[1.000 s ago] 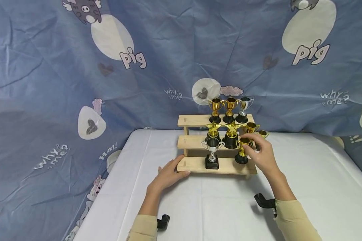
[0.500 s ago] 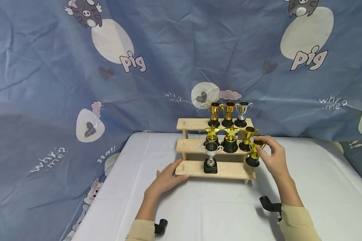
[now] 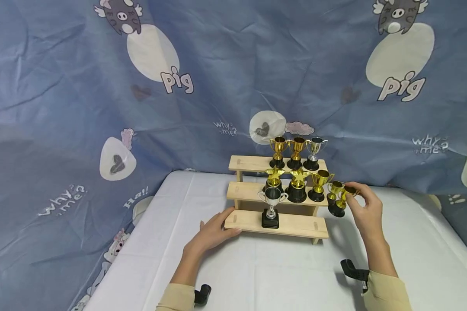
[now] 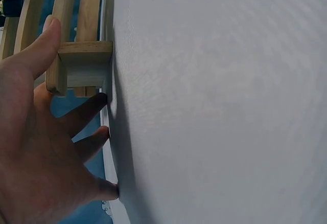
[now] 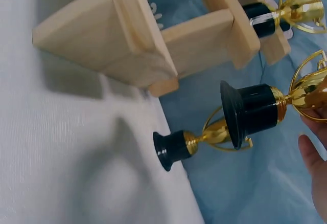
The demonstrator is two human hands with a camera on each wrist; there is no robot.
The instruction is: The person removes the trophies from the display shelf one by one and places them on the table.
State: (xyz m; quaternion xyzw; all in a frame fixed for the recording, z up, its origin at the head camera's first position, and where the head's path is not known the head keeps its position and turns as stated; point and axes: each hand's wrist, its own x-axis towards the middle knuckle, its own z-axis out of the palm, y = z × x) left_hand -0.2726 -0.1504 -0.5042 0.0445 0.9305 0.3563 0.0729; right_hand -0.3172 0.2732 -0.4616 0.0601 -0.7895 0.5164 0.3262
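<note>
My right hand [image 3: 367,211] pinches a small gold trophy cup [image 3: 341,203] by its bowl, to the right of the stepped wooden shelf [image 3: 288,222]. In the right wrist view, the held trophy's black base [image 5: 250,110] is raised off the table. Another gold trophy [image 5: 173,148] stands on the table close behind it. My left hand [image 3: 212,234] grips the left end of the lowest tier. In the left wrist view, its thumb [image 4: 47,42] lies against the front board, while other fingers spread down toward the cloth. A silver trophy [image 3: 271,201] stands on that tier.
On the middle tier stand two star trophies [image 3: 298,185] and a gold cup [image 3: 320,183]. The top tier carries two gold cups [image 3: 297,149] and a silver cup [image 3: 314,149]. A white cloth covers the table [image 3: 280,272]; a blue printed curtain [image 3: 202,86] hangs behind.
My right hand has lifted the gold trophy from the right of the lowest tier and carried it right, past the shelf's end. The left hand keeps its place on the shelf.
</note>
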